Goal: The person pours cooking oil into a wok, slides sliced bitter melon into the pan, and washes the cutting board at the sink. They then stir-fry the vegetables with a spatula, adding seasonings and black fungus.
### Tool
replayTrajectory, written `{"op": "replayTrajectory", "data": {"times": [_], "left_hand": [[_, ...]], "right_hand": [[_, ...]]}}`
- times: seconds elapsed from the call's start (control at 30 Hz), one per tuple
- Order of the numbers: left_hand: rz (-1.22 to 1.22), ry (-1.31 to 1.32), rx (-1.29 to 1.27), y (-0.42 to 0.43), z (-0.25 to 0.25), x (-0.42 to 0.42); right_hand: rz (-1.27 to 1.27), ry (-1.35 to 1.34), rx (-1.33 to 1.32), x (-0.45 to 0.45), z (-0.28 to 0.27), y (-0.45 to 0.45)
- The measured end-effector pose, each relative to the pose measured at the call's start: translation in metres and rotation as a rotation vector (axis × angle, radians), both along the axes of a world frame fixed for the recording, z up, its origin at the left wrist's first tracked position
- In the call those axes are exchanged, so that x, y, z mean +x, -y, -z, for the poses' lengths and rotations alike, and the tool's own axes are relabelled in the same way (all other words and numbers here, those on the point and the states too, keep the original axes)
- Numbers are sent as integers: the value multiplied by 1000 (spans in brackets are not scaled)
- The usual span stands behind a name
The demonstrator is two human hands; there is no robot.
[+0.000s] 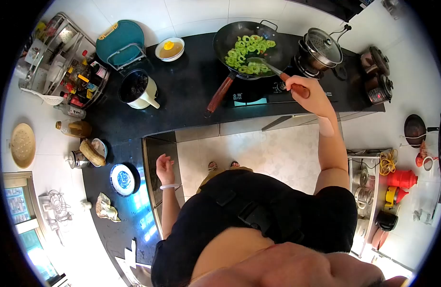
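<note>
My right hand (pixel 307 91) is wrapped round the wooden handle of a wok spatula (pixel 274 70). The spatula's metal head rests among sliced green peppers (pixel 249 48) in a dark wok (pixel 225 34). This wok sits on the black cooktop (pixel 258 95), its wooden handle pointing toward me and to the left. Away from the counter, my left hand (pixel 164 168) hangs by my side with loosely bent fingers, somewhat apart, and nothing in it.
A lidded pot (pixel 324 48) stands on the right burner. Left of the wok are a bowl (pixel 169 49) with a yellow item, a cream pot (pixel 145 95) and a teal cutting board (pixel 119 42). A blue-patterned plate (pixel 122 180) lies on the left counter.
</note>
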State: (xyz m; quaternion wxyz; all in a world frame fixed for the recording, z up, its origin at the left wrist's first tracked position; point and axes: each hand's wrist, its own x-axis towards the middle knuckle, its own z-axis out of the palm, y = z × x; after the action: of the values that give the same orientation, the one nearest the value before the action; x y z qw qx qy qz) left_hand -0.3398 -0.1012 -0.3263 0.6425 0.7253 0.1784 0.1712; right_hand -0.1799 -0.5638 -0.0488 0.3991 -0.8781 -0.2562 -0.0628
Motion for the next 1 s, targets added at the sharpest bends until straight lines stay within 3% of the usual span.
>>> {"op": "replayTrajectory", "data": {"times": [0.07, 0.2, 0.27, 0.33, 0.4, 0.47, 0.53, 0.6, 0.7, 0.8, 0.9, 1.0], "left_hand": [[-13, -20, 40, 1, -7, -3], [11, -23, 11, 0, 5, -5], [26, 14, 22, 3, 2, 0], [21, 36, 32, 7, -4, 7], [12, 27, 48, 7, -11, 7], [18, -2, 38, 6, -10, 5], [22, -16, 18, 3, -4, 0], [18, -15, -11, 0, 8, -4], [5, -45, -25, 4, 9, -11], [13, -10, -36, 7, 8, -8], [-4, -14, 15, 7, -4, -3], [-28, -6, 30, 5, -8, -3]], "right_hand": [[2, 17, -35, -2, -4, -1], [-30, -155, 190, 44, 38, 15], [72, -16, 302, 73, 44, 27], [152, -74, 391, 86, 17, 36], [422, -224, 294, 93, -27, 39], [517, -375, 156, 109, -66, 49], [581, -408, -13, 129, -81, 57], [588, -484, 58, 142, -82, 62], [524, -646, 542, 158, -42, 60], [516, -612, 991, 165, 11, 39], [600, -505, 1070, 158, 17, 34], [525, -428, 707, 137, -24, 48]]}}
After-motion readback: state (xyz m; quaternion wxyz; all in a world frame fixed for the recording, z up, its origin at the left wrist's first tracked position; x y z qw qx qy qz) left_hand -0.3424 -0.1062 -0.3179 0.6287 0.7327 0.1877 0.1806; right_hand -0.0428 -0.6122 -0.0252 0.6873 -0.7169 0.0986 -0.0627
